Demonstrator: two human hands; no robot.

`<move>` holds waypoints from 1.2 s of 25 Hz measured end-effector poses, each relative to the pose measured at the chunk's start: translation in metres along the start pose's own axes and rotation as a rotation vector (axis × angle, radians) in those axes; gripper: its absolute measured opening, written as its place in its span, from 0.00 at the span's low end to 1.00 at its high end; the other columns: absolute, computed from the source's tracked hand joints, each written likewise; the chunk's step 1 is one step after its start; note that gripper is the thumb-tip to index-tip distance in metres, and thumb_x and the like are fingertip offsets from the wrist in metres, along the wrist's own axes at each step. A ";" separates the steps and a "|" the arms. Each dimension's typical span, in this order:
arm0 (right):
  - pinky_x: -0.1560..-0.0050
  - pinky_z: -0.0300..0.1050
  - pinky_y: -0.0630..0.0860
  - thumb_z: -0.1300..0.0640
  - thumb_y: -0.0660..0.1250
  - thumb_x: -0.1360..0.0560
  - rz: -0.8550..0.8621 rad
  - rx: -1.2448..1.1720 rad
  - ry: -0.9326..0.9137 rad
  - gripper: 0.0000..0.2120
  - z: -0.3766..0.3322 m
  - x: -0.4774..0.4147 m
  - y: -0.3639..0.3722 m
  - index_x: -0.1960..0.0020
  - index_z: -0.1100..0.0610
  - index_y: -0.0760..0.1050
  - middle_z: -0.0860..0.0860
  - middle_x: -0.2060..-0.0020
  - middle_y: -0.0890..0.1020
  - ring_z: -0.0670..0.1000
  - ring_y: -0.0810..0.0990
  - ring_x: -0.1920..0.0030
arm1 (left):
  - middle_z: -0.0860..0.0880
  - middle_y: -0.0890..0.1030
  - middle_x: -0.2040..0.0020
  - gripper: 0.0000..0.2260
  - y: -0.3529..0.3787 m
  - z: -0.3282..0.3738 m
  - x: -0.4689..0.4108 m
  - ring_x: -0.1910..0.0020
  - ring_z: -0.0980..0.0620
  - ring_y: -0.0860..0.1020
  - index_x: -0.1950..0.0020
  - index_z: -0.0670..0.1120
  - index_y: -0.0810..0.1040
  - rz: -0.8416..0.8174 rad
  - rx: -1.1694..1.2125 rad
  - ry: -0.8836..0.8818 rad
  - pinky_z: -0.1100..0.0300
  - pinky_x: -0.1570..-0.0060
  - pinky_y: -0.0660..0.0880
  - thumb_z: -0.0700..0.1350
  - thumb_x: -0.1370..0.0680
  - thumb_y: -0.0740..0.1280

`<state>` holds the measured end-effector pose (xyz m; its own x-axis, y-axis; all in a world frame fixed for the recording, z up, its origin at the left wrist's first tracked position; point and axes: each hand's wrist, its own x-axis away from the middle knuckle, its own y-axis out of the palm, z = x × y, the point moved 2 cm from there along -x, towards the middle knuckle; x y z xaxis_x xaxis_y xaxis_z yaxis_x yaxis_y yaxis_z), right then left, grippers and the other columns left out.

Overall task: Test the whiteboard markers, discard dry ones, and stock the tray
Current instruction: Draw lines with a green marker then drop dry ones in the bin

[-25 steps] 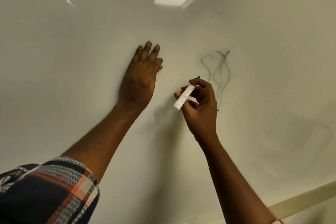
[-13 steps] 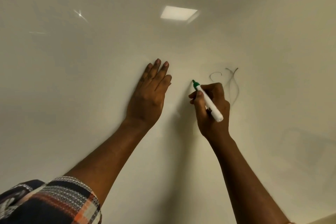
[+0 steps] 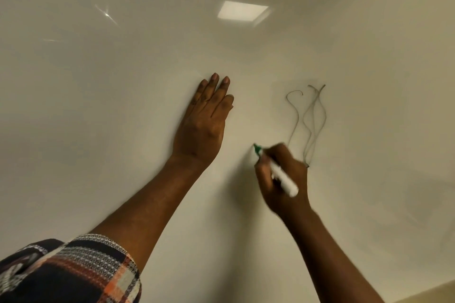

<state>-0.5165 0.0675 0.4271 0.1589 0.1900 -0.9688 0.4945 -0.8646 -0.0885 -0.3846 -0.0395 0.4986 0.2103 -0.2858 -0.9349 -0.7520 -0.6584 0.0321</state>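
The whiteboard [image 3: 98,130] fills the view. My left hand [image 3: 204,125] lies flat on it, fingers straight and close together. To its right, my right hand [image 3: 283,179] grips a white marker with a green tip [image 3: 278,172]; the tip points up-left and sits at the board surface. No green line shows on the board by the tip. Faint grey wavy lines [image 3: 310,120] stand above and to the right of my right hand. The marker tray is out of view.
Ceiling lights reflect as bright squares [image 3: 242,11] at the top of the glossy board. A strip of the board's lower frame [image 3: 433,294] shows at the bottom right corner.
My right hand turned the marker so its green tip points at the board, then slid down the board. The grey lines are uncovered again. My left hand stayed flat.
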 end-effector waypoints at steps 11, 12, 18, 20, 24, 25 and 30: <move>0.70 0.36 0.69 0.56 0.59 0.24 0.058 0.036 0.025 0.10 0.021 -0.009 -0.005 0.57 0.61 0.73 0.52 0.69 0.77 0.48 0.73 0.72 | 0.38 0.76 0.35 0.09 -0.001 0.001 0.001 0.33 0.40 0.72 0.42 0.36 0.79 0.012 -0.016 0.010 0.47 0.31 0.67 0.36 0.21 0.64; 0.71 0.37 0.68 0.55 0.59 0.25 0.061 0.022 0.066 0.09 0.023 0.004 -0.005 0.57 0.60 0.73 0.52 0.70 0.77 0.48 0.73 0.73 | 0.38 0.75 0.35 0.09 0.000 0.001 0.001 0.33 0.40 0.72 0.42 0.36 0.79 0.009 -0.016 0.014 0.47 0.31 0.67 0.36 0.20 0.64; 0.73 0.46 0.68 0.61 0.60 0.27 -0.006 0.065 0.097 0.05 0.025 0.060 0.000 0.60 0.61 0.72 0.51 0.72 0.72 0.52 0.71 0.74 | 0.38 0.76 0.35 0.09 -0.001 0.000 0.001 0.33 0.40 0.72 0.42 0.36 0.80 0.031 -0.006 0.022 0.48 0.30 0.66 0.36 0.20 0.64; 0.73 0.43 0.67 0.59 0.58 0.26 -0.004 0.023 0.140 0.06 0.017 0.063 0.004 0.60 0.59 0.71 0.50 0.72 0.72 0.51 0.70 0.74 | 0.38 0.75 0.35 0.09 -0.001 -0.001 0.001 0.33 0.40 0.72 0.42 0.36 0.79 0.029 -0.014 0.033 0.48 0.30 0.66 0.36 0.21 0.65; 0.72 0.39 0.64 0.59 0.58 0.27 -0.054 0.044 0.051 0.06 0.000 0.043 0.010 0.61 0.60 0.70 0.51 0.72 0.71 0.50 0.68 0.74 | 0.38 0.76 0.35 0.09 -0.001 0.001 0.002 0.33 0.40 0.72 0.43 0.36 0.80 0.043 -0.007 0.039 0.47 0.31 0.67 0.36 0.21 0.65; 0.72 0.37 0.63 0.58 0.58 0.26 -0.009 -0.003 0.125 0.07 -0.001 0.034 0.010 0.61 0.59 0.69 0.50 0.72 0.71 0.49 0.68 0.75 | 0.38 0.76 0.35 0.09 -0.001 0.000 0.001 0.33 0.40 0.72 0.43 0.36 0.80 0.042 -0.004 0.038 0.47 0.31 0.66 0.36 0.20 0.64; 0.71 0.29 0.61 0.55 0.57 0.27 -0.059 0.033 0.101 0.06 -0.012 0.030 0.007 0.59 0.56 0.70 0.45 0.72 0.71 0.45 0.68 0.75 | 0.40 0.77 0.37 0.12 -0.011 0.004 -0.003 0.34 0.42 0.73 0.39 0.36 0.78 0.065 0.212 -0.099 0.50 0.31 0.67 0.37 0.21 0.65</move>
<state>-0.4984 0.0724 0.4001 0.2160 0.2853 -0.9338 0.4778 -0.8649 -0.1537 -0.3794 -0.0289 0.4998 0.1028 -0.2457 -0.9639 -0.8786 -0.4767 0.0278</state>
